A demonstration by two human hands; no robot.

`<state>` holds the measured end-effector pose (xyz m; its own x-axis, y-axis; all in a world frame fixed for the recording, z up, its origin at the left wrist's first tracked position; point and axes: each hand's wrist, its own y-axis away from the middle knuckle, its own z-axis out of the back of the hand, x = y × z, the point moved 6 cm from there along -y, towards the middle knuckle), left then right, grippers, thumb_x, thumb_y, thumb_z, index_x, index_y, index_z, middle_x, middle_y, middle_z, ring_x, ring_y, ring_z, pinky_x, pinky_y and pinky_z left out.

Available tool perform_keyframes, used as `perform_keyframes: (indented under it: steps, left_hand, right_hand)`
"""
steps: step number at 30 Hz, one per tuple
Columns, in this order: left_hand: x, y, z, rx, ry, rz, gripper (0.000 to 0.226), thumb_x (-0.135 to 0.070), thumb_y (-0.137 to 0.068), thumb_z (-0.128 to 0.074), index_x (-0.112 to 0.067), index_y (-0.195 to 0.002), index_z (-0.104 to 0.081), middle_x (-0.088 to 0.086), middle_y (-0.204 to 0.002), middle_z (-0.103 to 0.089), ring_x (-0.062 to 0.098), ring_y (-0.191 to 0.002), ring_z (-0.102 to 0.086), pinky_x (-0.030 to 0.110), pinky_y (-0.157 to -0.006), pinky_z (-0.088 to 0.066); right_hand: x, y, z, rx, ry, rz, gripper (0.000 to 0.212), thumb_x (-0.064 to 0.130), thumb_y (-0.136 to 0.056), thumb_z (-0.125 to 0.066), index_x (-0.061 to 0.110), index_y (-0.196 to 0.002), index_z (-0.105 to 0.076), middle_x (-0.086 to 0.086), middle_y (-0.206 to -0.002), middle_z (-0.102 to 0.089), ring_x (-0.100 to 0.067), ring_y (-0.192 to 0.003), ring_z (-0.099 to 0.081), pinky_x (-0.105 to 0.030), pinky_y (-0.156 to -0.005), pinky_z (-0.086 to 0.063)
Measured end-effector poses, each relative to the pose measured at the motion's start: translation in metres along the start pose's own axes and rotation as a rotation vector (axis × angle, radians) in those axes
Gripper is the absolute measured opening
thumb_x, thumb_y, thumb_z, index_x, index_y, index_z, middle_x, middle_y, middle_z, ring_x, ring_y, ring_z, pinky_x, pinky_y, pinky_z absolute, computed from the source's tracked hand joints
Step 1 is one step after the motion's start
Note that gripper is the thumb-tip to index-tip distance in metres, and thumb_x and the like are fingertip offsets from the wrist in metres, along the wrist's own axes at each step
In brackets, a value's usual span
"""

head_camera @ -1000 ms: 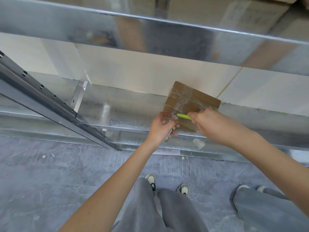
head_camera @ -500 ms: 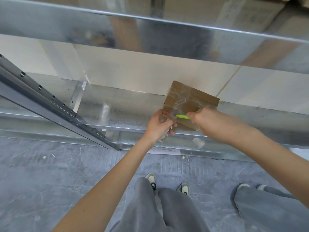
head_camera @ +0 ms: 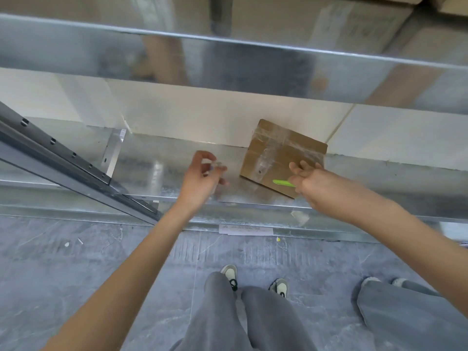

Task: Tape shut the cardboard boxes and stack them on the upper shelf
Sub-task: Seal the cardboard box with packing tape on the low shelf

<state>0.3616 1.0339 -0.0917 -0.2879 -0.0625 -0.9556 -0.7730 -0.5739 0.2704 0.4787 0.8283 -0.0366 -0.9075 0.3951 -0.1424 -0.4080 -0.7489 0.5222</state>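
Cardboard box (head_camera: 272, 158), wrapped in clear tape, lies flat on the metal shelf (head_camera: 162, 178) just beyond the right hand (head_camera: 312, 182), whose lower fingers curl round a green cutter (head_camera: 283, 183) pointing left over the box's near corner while its upper fingers stretch out onto the box top. To the left of that grip, apart from the box, the left hand (head_camera: 202, 177) hovers over the bare shelf with thumb and fingers pinching something small and clear, too blurred to name. Farther back, above both hands, more boxes (head_camera: 316, 19) sit on the upper shelf (head_camera: 228, 59).
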Motion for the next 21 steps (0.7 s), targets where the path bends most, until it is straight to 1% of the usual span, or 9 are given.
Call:
perform_keyframes:
  steps: [2,4,6,8,12,15,17,18,21]
  left_hand:
    - [0.002,-0.010,0.019,-0.013,-0.151,-0.109,0.024,-0.005,-0.093,-0.056,-0.014,-0.111,-0.043,0.009,-0.108,-0.067,0.022,-0.083,-0.069,0.023,-0.069,-0.049]
    - [0.013,-0.019,0.034,0.001,-0.455,-0.216,0.030,0.000,-0.091,-0.055,-0.009,-0.118,-0.046,0.010,-0.112,-0.063,0.025,-0.093,-0.063,0.024,-0.075,-0.043]
    - [0.032,-0.026,0.038,0.092,-0.754,-0.278,0.032,0.000,-0.093,-0.053,-0.005,-0.124,-0.050,0.015,-0.118,-0.059,0.033,-0.103,-0.058,0.030,-0.079,-0.042]
    - [0.047,-0.031,0.039,0.179,-0.910,-0.299,0.035,-0.001,-0.094,-0.053,-0.003,-0.129,-0.053,0.017,-0.130,-0.051,0.036,-0.114,-0.054,0.037,-0.087,-0.046]
    - [0.053,-0.032,0.039,0.178,-0.978,-0.378,0.037,-0.003,-0.094,-0.055,-0.009,-0.130,-0.057,0.014,-0.129,-0.046,0.030,-0.107,-0.056,0.034,-0.082,-0.047]
    - [0.055,-0.033,0.040,0.182,-1.001,-0.400,0.037,-0.003,-0.094,-0.056,-0.009,-0.130,-0.058,0.014,-0.128,-0.046,0.030,-0.106,-0.057,0.031,-0.083,-0.044]
    - [0.056,-0.034,0.041,0.177,-0.997,-0.403,0.037,-0.003,-0.094,-0.057,-0.010,-0.131,-0.058,0.016,-0.131,-0.046,0.032,-0.108,-0.056,0.032,-0.085,-0.045]
    - [0.056,-0.034,0.042,0.172,-0.993,-0.403,0.038,-0.004,-0.094,-0.057,-0.010,-0.131,-0.058,0.017,-0.133,-0.045,0.032,-0.110,-0.055,0.035,-0.087,-0.046]
    - [0.056,-0.034,0.043,0.168,-0.974,-0.405,0.040,-0.006,-0.095,-0.056,-0.013,-0.135,-0.056,0.017,-0.137,-0.042,0.032,-0.114,-0.053,0.039,-0.091,-0.048]
  right_hand:
    - [-0.001,0.000,-0.002,-0.050,-0.011,0.006,0.046,0.000,-0.100,-0.040,0.007,-0.145,-0.033,-0.015,-0.162,-0.006,-0.032,-0.149,-0.013,-0.043,-0.120,-0.013]
    - [-0.001,0.002,-0.005,-0.111,-0.001,0.020,0.048,0.003,-0.100,-0.041,0.009,-0.146,-0.032,-0.015,-0.162,-0.005,-0.033,-0.149,-0.012,-0.043,-0.120,-0.012]
    - [0.000,0.006,-0.009,-0.183,0.010,0.029,0.048,0.003,-0.099,-0.042,0.010,-0.146,-0.035,-0.017,-0.162,-0.005,-0.036,-0.149,-0.011,-0.045,-0.120,-0.008]
    - [0.001,0.010,-0.012,-0.252,0.049,0.039,0.047,-0.001,-0.095,-0.045,0.009,-0.141,-0.041,-0.022,-0.161,-0.004,-0.041,-0.148,-0.010,-0.050,-0.119,-0.005]
    - [-0.001,0.015,-0.021,-0.285,0.143,0.035,0.047,-0.005,-0.088,-0.052,0.009,-0.133,-0.049,-0.026,-0.159,0.001,-0.045,-0.147,-0.003,-0.054,-0.115,0.006]
    - [-0.001,0.019,-0.022,-0.329,0.197,0.016,0.042,-0.003,-0.079,-0.068,0.010,-0.118,-0.061,-0.028,-0.157,-0.011,-0.048,-0.144,-0.015,-0.062,-0.114,-0.005]
    - [-0.003,0.021,-0.022,-0.367,0.187,0.000,0.044,-0.005,-0.066,-0.078,0.009,-0.107,-0.067,-0.029,-0.153,-0.025,-0.050,-0.139,-0.026,-0.066,-0.110,-0.014]
    - [-0.003,0.021,-0.022,-0.383,0.173,-0.002,0.046,-0.006,-0.062,-0.081,0.009,-0.104,-0.068,-0.030,-0.152,-0.028,-0.051,-0.138,-0.027,-0.068,-0.108,-0.017]
    - [-0.005,0.021,-0.025,-0.413,0.138,-0.011,0.051,-0.005,-0.061,-0.083,0.009,-0.108,-0.069,-0.030,-0.153,-0.021,-0.053,-0.139,-0.023,-0.071,-0.108,-0.020]
